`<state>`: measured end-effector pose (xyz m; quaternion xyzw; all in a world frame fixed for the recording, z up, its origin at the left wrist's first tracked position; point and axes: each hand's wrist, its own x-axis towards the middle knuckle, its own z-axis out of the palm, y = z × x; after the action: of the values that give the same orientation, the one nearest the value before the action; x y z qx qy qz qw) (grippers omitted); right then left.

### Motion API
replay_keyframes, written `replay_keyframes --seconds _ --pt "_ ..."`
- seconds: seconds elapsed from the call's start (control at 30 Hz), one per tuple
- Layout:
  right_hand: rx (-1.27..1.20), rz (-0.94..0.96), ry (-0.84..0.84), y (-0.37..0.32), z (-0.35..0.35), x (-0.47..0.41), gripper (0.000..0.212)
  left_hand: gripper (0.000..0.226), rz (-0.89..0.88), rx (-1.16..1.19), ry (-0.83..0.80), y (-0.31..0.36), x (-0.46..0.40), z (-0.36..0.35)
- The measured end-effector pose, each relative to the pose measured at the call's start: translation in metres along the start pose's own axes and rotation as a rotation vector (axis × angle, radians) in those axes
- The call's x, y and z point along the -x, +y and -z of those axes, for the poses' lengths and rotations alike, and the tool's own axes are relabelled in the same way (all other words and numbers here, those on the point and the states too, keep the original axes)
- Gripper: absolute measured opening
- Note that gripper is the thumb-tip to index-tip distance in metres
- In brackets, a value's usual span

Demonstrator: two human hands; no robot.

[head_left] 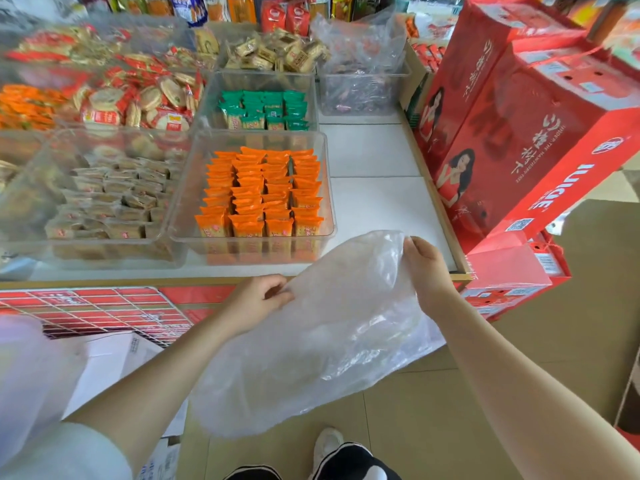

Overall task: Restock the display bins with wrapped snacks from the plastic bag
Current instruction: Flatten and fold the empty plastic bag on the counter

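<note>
Shop tabletop carries clear bins; orange-snack bin at its front edge looks full. Both hands pinch the bag off that edge: left hand, right hand. Bag looks empty. Risk: thin film slips or tears.

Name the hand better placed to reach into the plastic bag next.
Probably the left hand. It pinches the plastic bag at a loose edge near its middle, while the right hand grips the raised top corner, holding it up. No snacks show through the bag.
</note>
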<state>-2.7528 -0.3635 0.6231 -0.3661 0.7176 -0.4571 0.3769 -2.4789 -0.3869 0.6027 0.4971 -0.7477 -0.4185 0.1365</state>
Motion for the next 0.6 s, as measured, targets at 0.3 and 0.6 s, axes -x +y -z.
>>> replay_keyframes --seconds 0.3,0.6 --pt "0.199 0.415 -0.141 -0.004 -0.023 0.047 0.036 0.02 -0.075 0.125 0.184 0.021 -0.009 0.014" --pt "0.026 0.104 0.201 -0.017 -0.015 0.003 0.016 0.021 -0.075 0.05 0.185 0.001 0.001 0.016"
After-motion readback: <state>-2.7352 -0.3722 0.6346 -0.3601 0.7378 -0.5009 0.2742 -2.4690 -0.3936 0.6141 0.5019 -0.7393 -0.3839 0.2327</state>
